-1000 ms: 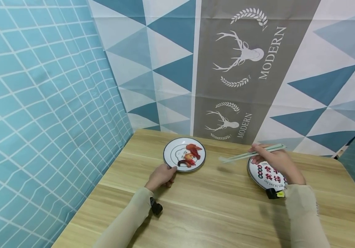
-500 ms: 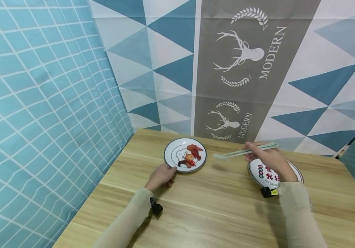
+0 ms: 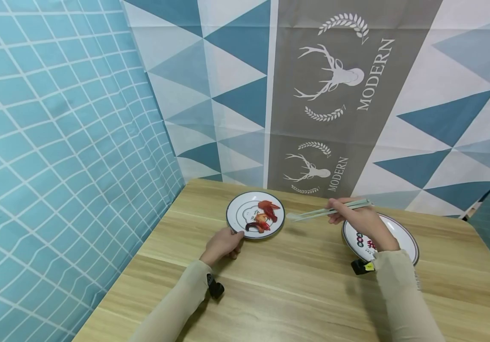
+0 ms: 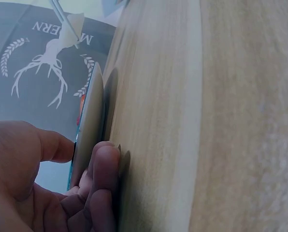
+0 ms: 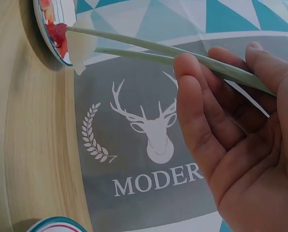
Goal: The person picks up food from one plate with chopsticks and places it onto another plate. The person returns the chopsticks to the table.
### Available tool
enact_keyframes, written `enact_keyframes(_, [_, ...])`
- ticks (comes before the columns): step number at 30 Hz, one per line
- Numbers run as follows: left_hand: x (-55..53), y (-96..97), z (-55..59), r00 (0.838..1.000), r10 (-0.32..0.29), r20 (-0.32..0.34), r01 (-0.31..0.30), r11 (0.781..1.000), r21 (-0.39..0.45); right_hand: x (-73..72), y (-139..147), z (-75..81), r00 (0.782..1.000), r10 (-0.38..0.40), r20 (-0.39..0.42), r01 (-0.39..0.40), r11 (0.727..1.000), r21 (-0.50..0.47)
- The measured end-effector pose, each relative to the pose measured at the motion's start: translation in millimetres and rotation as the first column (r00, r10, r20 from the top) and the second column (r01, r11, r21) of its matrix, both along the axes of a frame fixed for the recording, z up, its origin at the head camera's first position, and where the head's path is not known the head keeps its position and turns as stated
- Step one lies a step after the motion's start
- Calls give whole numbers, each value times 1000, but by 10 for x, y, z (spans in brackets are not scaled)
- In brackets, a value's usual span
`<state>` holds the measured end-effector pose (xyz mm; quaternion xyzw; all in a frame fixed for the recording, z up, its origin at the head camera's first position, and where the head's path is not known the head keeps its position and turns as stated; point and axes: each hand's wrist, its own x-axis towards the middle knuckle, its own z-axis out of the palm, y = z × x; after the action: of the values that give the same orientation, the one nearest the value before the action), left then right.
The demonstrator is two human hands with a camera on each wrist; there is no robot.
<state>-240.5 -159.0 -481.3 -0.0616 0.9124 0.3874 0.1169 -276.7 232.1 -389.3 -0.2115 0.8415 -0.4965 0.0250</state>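
Observation:
My left hand (image 3: 222, 245) pinches the near rim of a white dark-edged plate (image 3: 237, 213), thumb above and curled fingers below, as the left wrist view shows. On that plate's right half lie several red, orange and dark food-like pieces (image 3: 266, 210). My right hand (image 3: 361, 221) holds pale green chopsticks (image 5: 139, 44), which point left. Between their tips is a thin, pale, whitish piece (image 5: 82, 46) of unclear kind, in the air just right of the plate's rim. Under the right hand and wrist lies a second white plate (image 3: 404, 235) with red printed characters, partly hidden.
Both plates are on a light wood table (image 3: 287, 289). A patterned cloth backdrop (image 3: 236, 95) with deer heads rises behind its far edge, and a blue gridded sheet (image 3: 57, 142) hangs along the left side. Each wrist wears a small black camera (image 3: 216, 287).
My right hand has moved left with the chopsticks and the pale piece, from over the printed plate toward the other plate, uncovering more of the printed plate's right side. The left hand stays put.

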Motion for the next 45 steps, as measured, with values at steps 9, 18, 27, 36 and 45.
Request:
enact_keyframes(9, [10,23,-4,1000,21,-6,-22,999,-24,-2,-110,42,1000,4,6,-4,999,43])
enact_keyframes(18, [28,23,-4,1000,12,-15,-12,999,-36,-33,-226,-56,999,26,-44,-29,996,-83])
enact_keyframes(27, [27,10,-11,1000,10,-14,-10,999,-33,-79,-372,-80,996,44,-78,-49,996,-72])
enact_keyframes(36, [-2,-7,-47,1000,0,-27,-1,999,-38,-96,-452,-67,996,52,-78,-56,997,-46])
enact_keyframes(45, [-13,-6,-59,1000,-1,-28,0,1000,-24,-92,-508,-61,993,74,-94,-78,996,-40])
